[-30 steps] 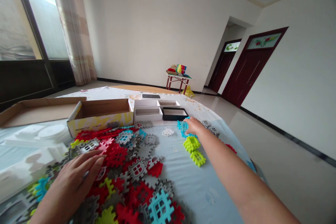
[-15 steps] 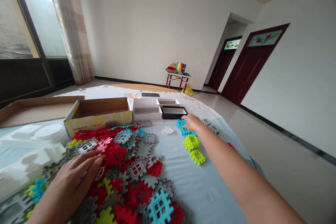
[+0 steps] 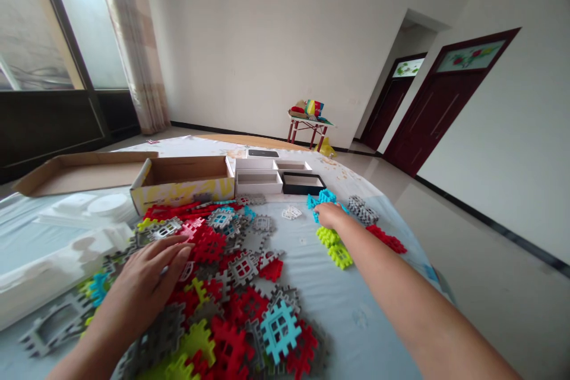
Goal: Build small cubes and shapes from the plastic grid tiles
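My left hand (image 3: 151,276) lies palm down on a heap of interlocking plastic blocks (image 3: 244,306) in red, grey, green and blue. Its fingers stretch forward over the red and grey pieces and grip none of them. Across the table, my right hand (image 3: 330,215) is at the near side of a small pile of blue blocks (image 3: 327,195). Its fingers point down against the pile, and the fingertips are hidden. Just below that hand sit green blocks (image 3: 340,256). To its right are grey blocks (image 3: 363,210) and red blocks (image 3: 386,239). Small white pieces (image 3: 291,212) lie to its left.
Behind the heap stands an open cardboard box (image 3: 184,191), with its lid (image 3: 89,169) to the left. White trays (image 3: 258,181) and a black tray (image 3: 304,183) adjoin it. White foam packaging (image 3: 57,261) lies at the left. A small table (image 3: 310,121) stands by the wall.
My right hand has drawn back from the far side of the blue pile to its near side, uncovering blue pieces there. My left hand stays on the heap. The view has shifted slightly.
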The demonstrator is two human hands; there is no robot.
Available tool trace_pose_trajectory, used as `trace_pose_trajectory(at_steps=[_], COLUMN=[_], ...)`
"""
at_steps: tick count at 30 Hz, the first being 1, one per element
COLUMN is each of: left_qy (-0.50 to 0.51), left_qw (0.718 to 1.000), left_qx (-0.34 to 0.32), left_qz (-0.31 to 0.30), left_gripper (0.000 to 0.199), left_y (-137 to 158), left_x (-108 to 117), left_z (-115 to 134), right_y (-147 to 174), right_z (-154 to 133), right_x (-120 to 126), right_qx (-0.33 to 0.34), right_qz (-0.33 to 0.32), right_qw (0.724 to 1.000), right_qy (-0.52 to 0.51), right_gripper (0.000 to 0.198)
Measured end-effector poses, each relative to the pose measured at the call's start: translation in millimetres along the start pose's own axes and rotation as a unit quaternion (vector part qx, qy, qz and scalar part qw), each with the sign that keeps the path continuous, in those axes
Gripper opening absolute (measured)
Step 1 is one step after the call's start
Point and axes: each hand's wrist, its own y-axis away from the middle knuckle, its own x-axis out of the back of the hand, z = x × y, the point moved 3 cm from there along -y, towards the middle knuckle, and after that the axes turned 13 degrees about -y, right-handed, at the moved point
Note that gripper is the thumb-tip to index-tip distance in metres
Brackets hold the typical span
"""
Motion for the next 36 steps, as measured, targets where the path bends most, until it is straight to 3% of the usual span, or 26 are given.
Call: trace_pose_trajectory(at_steps=[5, 9, 14, 17, 22, 29, 36], left_qy=[0.004, 0.003, 0.001, -0.001, -0.005, -0.007, -0.013], left_qw=[1.000, 1.000, 1.000, 1.000, 0.999, 0.999, 1.000], left_qx=[-0.002, 0.002, 0.005, 0.008, 0.005, 0.006, 0.011], left_qz=[0.001, 0.000, -0.015, -0.021, -0.033, -0.031, -0.024], left_gripper=[0.028, 0.029, 0.032, 0.036, 0.035, 0.036, 0.035], left_y=[-2, -2, -2, -2, -3, -3, -1], left_x=[2, 3, 3, 4, 5, 6, 4], left_z=[3, 4, 6, 7, 10, 12, 9], right_y=[15, 45, 90, 105, 110, 112, 117], right_z=[-10, -36, -75, -88, -95, -85, -76], right_x=[11, 18, -9, -30, -43, -48, -45], right_qx=[0.026, 0.101, 0.303, 0.349, 0.343, 0.299, 0.291], right_qz=[0.054, 0.104, 0.050, 0.011, 0.012, 0.024, 0.070], right_qw=[0.998, 0.988, 0.929, 0.904, 0.895, 0.899, 0.891], right_qy=[-0.016, -0.053, -0.206, -0.248, -0.286, -0.318, -0.340], right_gripper=[0.037, 0.038, 0.036, 0.039, 0.040, 0.025, 0.021])
